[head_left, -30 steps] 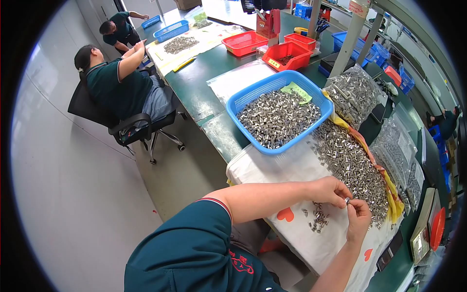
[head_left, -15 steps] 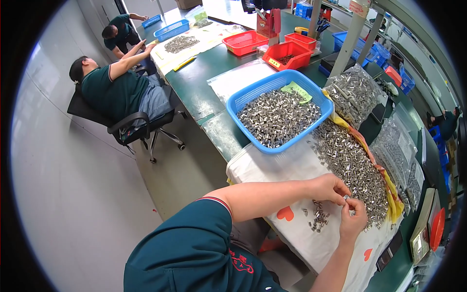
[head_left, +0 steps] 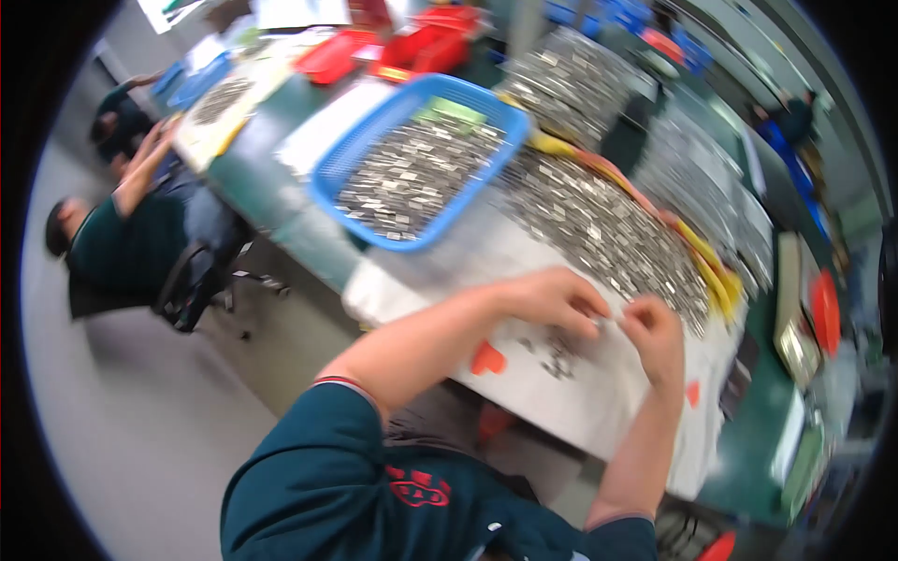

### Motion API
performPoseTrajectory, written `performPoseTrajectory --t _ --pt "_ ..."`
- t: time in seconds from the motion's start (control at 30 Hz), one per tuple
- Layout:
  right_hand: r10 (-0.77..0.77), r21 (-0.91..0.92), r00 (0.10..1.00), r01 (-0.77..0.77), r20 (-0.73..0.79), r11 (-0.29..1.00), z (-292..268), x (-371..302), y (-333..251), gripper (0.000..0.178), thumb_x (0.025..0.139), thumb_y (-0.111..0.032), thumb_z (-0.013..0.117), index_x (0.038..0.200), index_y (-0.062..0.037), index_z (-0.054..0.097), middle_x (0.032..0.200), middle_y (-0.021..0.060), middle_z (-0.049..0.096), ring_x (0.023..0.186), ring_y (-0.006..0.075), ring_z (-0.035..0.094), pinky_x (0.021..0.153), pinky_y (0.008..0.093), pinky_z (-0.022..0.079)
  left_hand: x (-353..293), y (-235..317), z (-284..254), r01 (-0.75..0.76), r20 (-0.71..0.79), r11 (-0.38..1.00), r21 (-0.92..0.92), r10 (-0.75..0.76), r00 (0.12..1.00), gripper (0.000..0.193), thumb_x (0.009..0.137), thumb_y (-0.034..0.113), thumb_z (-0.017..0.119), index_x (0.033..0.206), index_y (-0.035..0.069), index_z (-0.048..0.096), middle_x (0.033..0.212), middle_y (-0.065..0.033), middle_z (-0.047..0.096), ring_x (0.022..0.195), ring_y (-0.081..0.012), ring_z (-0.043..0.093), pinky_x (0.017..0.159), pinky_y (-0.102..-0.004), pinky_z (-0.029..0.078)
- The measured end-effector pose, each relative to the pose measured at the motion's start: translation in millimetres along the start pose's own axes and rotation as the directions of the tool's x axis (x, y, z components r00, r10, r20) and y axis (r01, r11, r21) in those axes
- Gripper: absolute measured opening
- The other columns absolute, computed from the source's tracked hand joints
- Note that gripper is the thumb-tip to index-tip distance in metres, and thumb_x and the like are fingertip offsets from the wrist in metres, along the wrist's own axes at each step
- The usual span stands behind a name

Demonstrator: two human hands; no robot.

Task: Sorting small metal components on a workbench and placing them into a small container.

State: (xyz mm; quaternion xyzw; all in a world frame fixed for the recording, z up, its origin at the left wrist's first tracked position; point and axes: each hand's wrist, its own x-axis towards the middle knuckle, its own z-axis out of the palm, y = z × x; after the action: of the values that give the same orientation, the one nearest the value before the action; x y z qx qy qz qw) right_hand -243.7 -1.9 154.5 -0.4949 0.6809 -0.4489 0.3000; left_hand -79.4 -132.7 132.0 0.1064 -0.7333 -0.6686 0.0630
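Note:
My left hand [head_left: 552,299] and my right hand [head_left: 655,338] meet over a white sheet [head_left: 571,393] on the green table, fingertips pinched together on a small metal part [head_left: 613,321]. The part is tiny and blurred. A small scatter of loose metal parts [head_left: 557,353] lies on the sheet just below my hands. Beyond them a large heap of the same silvery parts [head_left: 599,229] spreads across the sheet. A blue plastic basket [head_left: 351,187] full of such parts stands to the left of the heap.
Clear bags of metal parts [head_left: 571,79] lie at the back, red trays [head_left: 332,56] further off. A yellow strip [head_left: 702,252] edges the heap. A seated person in a dark green top [head_left: 122,238] works at the table to the left; another sits behind.
The view has swung and blurred, so the table now sits higher and more to the left. My hands stay together over the sheet, still pinching a small part.

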Motion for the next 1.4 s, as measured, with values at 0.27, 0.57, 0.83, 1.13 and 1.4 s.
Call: performPoseTrajectory --t 0.27,0.57,0.83,1.13,1.4 --pt "0.177 -0.027 0.948 -0.191 -0.265 0.981 -12.7 7.1 17.7 0.008 0.076 -0.01 0.06 0.08 -0.0019 0.06 0.066 0.002 0.057 0.062 0.0089 0.052 0.058 0.0232 0.042 8.4 5.4 14.0 0.118 0.21 0.993 -0.013 -0.113 0.971 0.035 0.07 0.007 0.071 0.103 0.005 0.061 0.085 -0.0014 0.063 0.077 -0.0058 0.055 0.069 -0.0218 0.046" --pt "-0.155 -0.745 0.951 -0.104 -0.269 0.659 10.1 7.3 31.6 0.008 0.07 -0.012 0.061 0.071 -0.0041 0.059 0.07 0.0088 0.058 0.066 0.0237 0.056 0.061 0.0342 0.044 4.7 2.2 15.2 0.13 0.166 0.989 -0.068 -0.117 0.979 0.033 0.072 0.004 0.068 0.104 0.003 0.06 0.084 0.0018 0.06 0.075 -0.0043 0.053 0.069 -0.0201 0.045" --pt "-0.093 -0.682 0.963 -0.11 -0.253 0.723 9.1 4.2 30.8 0.005 0.069 -0.009 0.06 0.072 -0.0051 0.06 0.071 0.0098 0.058 0.07 0.0255 0.056 0.065 0.036 0.044 12.1 -5.5 13.3 0.133 0.055 0.965 -0.224 -0.123 0.991 0.033 0.075 0.001 0.064 0.107 0.0 0.056 0.089 -0.0017 0.06 0.078 -0.0064 0.055 0.071 -0.0205 0.046" --pt "-0.014 0.052 0.994 0.019 -0.105 0.998 13.6 -2.1 1.0 0.007 0.074 -0.005 0.061 0.08 -0.0019 0.062 0.075 0.0014 0.06 0.068 0.0075 0.053 0.065 0.0216 0.043 18.3 -14.3 9.7 0.061 -0.117 0.9 -0.431 -0.123 0.985 0.035 0.076 0.003 0.063 0.109 -0.001 0.053 0.093 -0.005 0.06 0.082 -0.0089 0.057 0.071 -0.0211 0.046" --pt "-0.134 -0.237 0.979 0.095 -0.151 0.967 23.2 -4.7 -3.6 0.006 0.069 -0.003 0.06 0.074 -0.0024 0.059 0.071 0.0072 0.059 0.067 0.0183 0.057 0.061 0.0282 0.045 16.3 -14.8 10.5 0.059 -0.142 0.924 -0.377 -0.121 0.982 0.033 0.075 0.004 0.064 0.107 -0.001 0.055 0.093 -0.0058 0.061 0.082 -0.0085 0.057 0.071 -0.0207 0.046"
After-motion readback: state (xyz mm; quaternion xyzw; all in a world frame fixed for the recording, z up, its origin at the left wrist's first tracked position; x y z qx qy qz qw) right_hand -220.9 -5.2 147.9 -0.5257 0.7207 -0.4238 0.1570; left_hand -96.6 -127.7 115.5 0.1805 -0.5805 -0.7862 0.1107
